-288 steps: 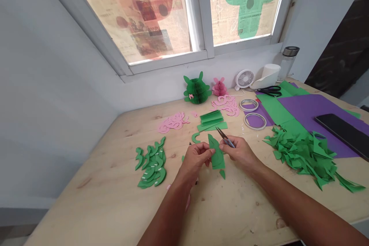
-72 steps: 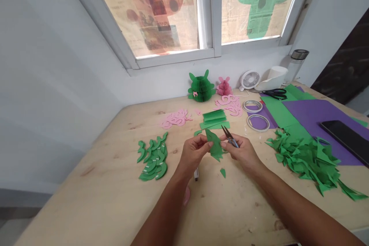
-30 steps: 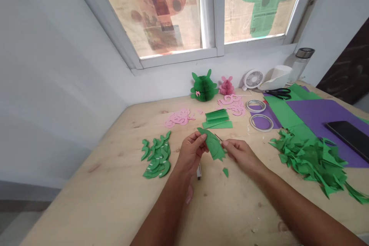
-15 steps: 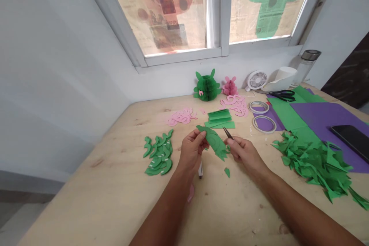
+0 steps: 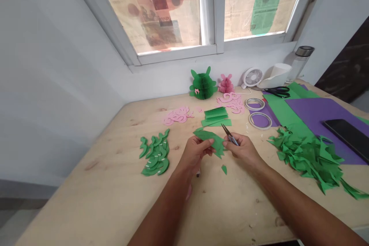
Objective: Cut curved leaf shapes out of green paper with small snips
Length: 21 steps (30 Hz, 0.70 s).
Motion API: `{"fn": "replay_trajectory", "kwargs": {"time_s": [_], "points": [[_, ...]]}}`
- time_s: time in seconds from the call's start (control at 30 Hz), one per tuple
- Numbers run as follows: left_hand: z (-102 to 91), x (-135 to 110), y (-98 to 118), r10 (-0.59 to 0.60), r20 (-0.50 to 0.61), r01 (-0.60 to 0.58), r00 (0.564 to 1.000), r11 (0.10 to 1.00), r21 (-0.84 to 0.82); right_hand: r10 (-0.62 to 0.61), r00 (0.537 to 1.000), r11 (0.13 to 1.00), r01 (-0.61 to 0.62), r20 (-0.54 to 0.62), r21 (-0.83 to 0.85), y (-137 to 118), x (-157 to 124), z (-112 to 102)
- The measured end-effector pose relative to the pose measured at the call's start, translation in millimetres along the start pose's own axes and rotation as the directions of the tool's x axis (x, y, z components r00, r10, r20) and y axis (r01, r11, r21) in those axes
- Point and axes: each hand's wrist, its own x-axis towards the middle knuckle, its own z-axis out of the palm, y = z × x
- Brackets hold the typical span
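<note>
My left hand (image 5: 198, 148) is closed on a green paper piece (image 5: 211, 138) with a jagged lower edge, thumb on top of it. In my right hand (image 5: 242, 148) are small scissors (image 5: 232, 138), their dark pointed tips aimed up and to the left. The fingertips of this hand also meet the right edge of the paper piece. Below the hands lies a small green scrap (image 5: 224, 169). A slim object (image 5: 198, 173) shows partly from under my left hand; what it is I cannot tell.
Stacked green cutouts (image 5: 157, 153) lie left, pink cutouts (image 5: 177, 116) behind. Folded green paper (image 5: 216, 113), tape rolls (image 5: 260, 120) and black-handled scissors (image 5: 278, 91) lie farther back. Right are green scraps (image 5: 311, 157), purple sheets (image 5: 311, 111) and a phone (image 5: 348, 138). A green paper figure (image 5: 203, 85) stands by the wall.
My left hand has shifted its hold, with the thumb now farther along the green paper. My right fingers have come to the paper's edge, and the scissors show more. The view has shifted slightly.
</note>
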Motion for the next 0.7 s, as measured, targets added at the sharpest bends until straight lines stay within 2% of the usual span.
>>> {"fn": "replay_trajectory", "kwargs": {"time_s": [0.1,0.2,0.47,0.7], "points": [[2.0,-1,0,-0.038,0.035,0.036,0.999,0.998,0.047,0.018,0.999,0.999,-0.017,-0.029,0.049,1,1,0],[2.9,-1,-1,-0.028,-0.014,0.028,1.000,0.999,0.016,0.009,0.999,0.997,-0.007,-0.033,0.075,0,0,0],[3.7,2,1,-0.020,-0.206,-0.045,0.978,0.950,-0.308,-0.001,0.998,0.992,-0.008,0.065,0.129,0,-7,7],[8.7,0,5,-0.049,-0.296,-0.086,0.954,0.901,-0.425,0.077,0.988,0.987,-0.094,0.133,0.126,11,-10,16]]}}
